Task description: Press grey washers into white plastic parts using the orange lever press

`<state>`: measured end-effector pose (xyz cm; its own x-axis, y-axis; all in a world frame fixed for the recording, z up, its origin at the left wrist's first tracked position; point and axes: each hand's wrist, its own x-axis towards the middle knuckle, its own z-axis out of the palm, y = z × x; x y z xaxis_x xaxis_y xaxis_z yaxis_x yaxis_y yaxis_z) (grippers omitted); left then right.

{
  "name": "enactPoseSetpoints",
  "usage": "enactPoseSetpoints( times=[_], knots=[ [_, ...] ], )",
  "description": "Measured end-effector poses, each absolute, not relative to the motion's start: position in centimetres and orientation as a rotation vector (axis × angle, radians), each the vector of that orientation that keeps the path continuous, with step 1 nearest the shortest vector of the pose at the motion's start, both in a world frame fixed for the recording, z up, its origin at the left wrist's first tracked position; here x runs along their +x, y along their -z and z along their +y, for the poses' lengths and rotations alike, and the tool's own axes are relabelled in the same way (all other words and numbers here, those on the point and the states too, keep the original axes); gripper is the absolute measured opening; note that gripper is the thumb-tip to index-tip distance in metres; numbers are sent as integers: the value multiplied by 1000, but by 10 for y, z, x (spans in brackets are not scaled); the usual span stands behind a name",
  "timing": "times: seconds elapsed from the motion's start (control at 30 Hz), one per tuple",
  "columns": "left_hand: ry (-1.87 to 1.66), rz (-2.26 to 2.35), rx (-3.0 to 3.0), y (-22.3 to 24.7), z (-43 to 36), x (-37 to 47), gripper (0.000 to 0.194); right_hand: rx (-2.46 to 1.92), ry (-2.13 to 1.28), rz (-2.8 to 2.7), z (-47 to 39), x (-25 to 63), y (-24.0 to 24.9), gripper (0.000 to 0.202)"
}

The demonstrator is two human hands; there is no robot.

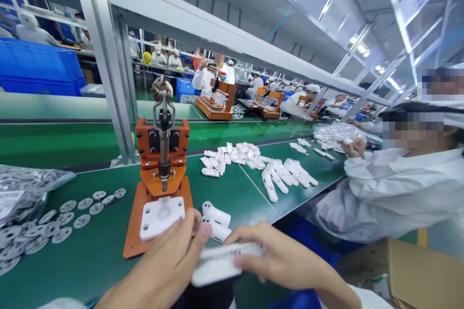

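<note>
Both hands meet at the near edge of a green-topped workbench (90,256), holding between them a long white moulded plastic part (221,264) that lies roughly level and is blurred. The left hand (165,270) comes in from the lower left and curls over the left end of the part, thumb tip on its top edge; the right hand (279,258) grips the right end, fingers wrapped over it and thumb pressed on its near face. Just beyond the part, touching or nearly touching it, lie two small white plastic housings (216,219). To the left of these stands an orange hand press (162,174) with an upright metal lever and a white square plastic nest (162,216) on its base plate, close to the left hand's fingertips. Farther left, flat grey perforated discs (54,224) are scattered on the bench beside a clear bag of the same discs (21,188). Across the bench lies a heap of more white plastic parts (253,164), and a neighbouring worker in a white coat (391,193) sits at the right.
</note>
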<state>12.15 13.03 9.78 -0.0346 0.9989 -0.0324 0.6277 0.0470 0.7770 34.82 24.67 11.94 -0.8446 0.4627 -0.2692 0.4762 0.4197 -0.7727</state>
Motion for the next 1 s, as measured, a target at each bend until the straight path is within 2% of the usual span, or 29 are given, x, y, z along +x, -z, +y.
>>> enactPoseSetpoints(
  times=[0.07,0.17,0.2,0.27,0.43,0.5,0.57,0.63,0.83,0.9,1.0],
  knots=[
    [-716,1835,1637,-93,138,119,45,1265,1243,2733,270,364,-104,40],
    [-627,1726,1950,-83,154,120,32,1896,351,2715,310,373,-66,48],
    [-587,1682,2058,-78,161,121,28,2010,128,2629,321,371,-53,52],
    [-503,1653,2217,-69,178,124,24,2108,-62,2520,338,361,-28,60],
    [-365,1697,2310,-53,220,130,29,2104,-264,2577,359,327,0,55],
    [-322,1661,2332,-51,230,131,30,1960,-274,2706,370,310,-1,68],
    [-254,1625,2349,-49,235,132,48,1720,-226,2876,386,291,-5,87],
    [-179,1625,2343,-49,237,132,63,1519,-161,3008,405,273,-10,89],
    [-97,1633,2303,-45,236,133,68,1370,-17,3172,437,253,-21,32],
    [-116,1654,2269,-44,238,134,74,1370,15,3194,437,258,-22,22],
    [-167,1724,2197,-43,246,136,77,1440,86,3200,428,271,-25,18]
  ],
)
